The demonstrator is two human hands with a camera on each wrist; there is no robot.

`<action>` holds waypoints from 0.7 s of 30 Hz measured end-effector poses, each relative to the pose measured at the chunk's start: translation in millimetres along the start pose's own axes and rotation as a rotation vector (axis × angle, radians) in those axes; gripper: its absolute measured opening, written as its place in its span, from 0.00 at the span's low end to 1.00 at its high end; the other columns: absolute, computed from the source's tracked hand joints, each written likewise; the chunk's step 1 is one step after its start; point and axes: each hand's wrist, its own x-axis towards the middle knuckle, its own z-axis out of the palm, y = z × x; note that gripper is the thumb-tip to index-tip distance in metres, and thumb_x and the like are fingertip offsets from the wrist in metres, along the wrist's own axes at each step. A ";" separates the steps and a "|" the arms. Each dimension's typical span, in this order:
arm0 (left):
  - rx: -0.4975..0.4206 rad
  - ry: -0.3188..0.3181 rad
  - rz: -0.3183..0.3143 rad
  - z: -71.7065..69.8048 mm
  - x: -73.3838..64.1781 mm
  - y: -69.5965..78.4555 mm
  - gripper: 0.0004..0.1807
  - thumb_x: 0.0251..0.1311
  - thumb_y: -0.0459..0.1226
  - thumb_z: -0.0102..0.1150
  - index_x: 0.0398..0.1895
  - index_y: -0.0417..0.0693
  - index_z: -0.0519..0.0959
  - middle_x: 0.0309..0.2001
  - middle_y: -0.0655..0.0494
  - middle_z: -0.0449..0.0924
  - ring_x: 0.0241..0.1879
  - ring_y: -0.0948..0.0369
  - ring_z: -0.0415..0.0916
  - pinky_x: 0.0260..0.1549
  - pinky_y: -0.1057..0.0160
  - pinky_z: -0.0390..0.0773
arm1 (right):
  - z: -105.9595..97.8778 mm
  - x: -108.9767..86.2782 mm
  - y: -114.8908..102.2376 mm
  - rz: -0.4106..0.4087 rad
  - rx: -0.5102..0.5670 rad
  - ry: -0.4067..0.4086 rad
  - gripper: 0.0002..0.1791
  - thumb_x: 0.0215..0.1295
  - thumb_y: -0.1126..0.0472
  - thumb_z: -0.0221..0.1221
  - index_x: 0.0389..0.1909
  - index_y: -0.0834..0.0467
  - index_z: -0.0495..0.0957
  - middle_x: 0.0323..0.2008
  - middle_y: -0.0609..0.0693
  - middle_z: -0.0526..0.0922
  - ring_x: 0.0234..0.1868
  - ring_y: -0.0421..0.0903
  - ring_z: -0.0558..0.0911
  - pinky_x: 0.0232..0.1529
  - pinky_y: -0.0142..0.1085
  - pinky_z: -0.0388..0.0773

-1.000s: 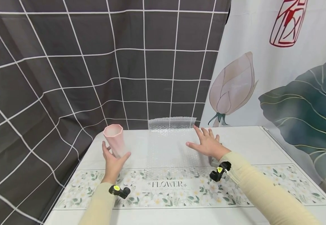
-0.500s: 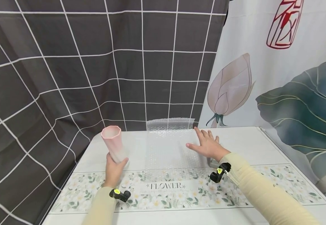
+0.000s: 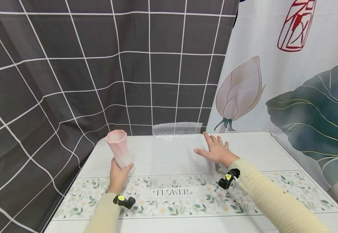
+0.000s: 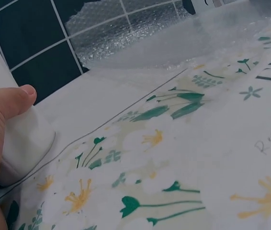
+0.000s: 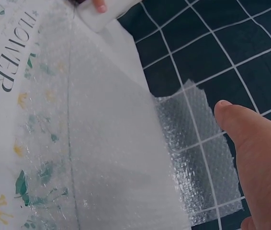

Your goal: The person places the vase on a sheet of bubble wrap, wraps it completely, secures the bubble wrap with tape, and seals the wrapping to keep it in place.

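A tall faceted vase [image 3: 118, 145], pink at the rim and fading to white at its base, stands at the left of the table, its top leaning a little left in the head view. My left hand [image 3: 118, 176] grips it low down, thumb across the near side; the other fingers are hidden behind it. In the left wrist view, the thumb [image 4: 18, 100] lies against the white base. A sheet of clear bubble wrap [image 3: 174, 155] is spread across the middle. My right hand [image 3: 217, 151], fingers straight and spread, is at the sheet's right edge; contact cannot be told.
Partly hidden under the right wrist is a greyish object [image 3: 222, 169]. The white table cover [image 3: 250, 149] carries a floral band. A dark grid curtain [image 3: 169, 71] hangs behind and to the left, and the wrap's far end curls up against it. A white printed curtain [image 3: 244, 38] hangs at right.
My left hand's fingers, spread beside the vase a second ago, have closed around its lower part. The right hand has hardly moved.
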 end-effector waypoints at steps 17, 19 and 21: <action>0.005 0.040 0.066 7.6 1.7 24.9 0.46 0.59 0.39 0.71 0.76 0.40 0.56 0.69 0.35 0.66 0.70 0.38 0.63 0.71 0.39 0.57 | -5.8 1.7 -4.3 -0.003 -0.008 0.018 0.58 0.64 0.24 0.49 0.82 0.54 0.39 0.76 0.72 0.49 0.74 0.79 0.42 0.64 0.79 0.37; 0.028 0.040 0.079 8.6 3.2 31.6 0.46 0.59 0.41 0.71 0.75 0.40 0.57 0.68 0.35 0.67 0.69 0.38 0.64 0.70 0.39 0.59 | -6.5 1.1 -4.5 -0.001 -0.012 0.021 0.58 0.64 0.24 0.49 0.82 0.54 0.39 0.77 0.70 0.49 0.74 0.78 0.42 0.64 0.79 0.37; 0.047 0.030 0.095 9.2 4.9 38.8 0.46 0.58 0.42 0.72 0.75 0.41 0.58 0.67 0.35 0.69 0.68 0.38 0.66 0.69 0.39 0.60 | -6.4 1.1 -4.1 -0.005 -0.015 0.027 0.58 0.64 0.24 0.49 0.82 0.54 0.39 0.77 0.71 0.49 0.74 0.79 0.42 0.64 0.79 0.38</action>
